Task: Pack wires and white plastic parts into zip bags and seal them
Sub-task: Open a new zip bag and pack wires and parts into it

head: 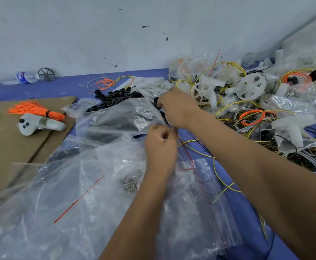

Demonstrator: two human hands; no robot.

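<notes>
A clear zip bag (123,117) stands lifted in the middle, above a heap of more clear zip bags (74,194). My left hand (161,145) pinches the bag's edge near its corner, fingers curled. My right hand (176,107) grips the same bag's rim a little higher, just beside the left hand. A thin red wire (186,152) hangs down below my hands. A tangle of yellow, orange and black wires with white plastic parts (251,87) is piled at the right.
Black ring parts (116,96) lie behind the bag. On cardboard (7,147) at the left sit an orange wire bundle (35,109) and a grey controller (39,124). A water bottle (26,77) and black wheel (46,74) rest by the wall.
</notes>
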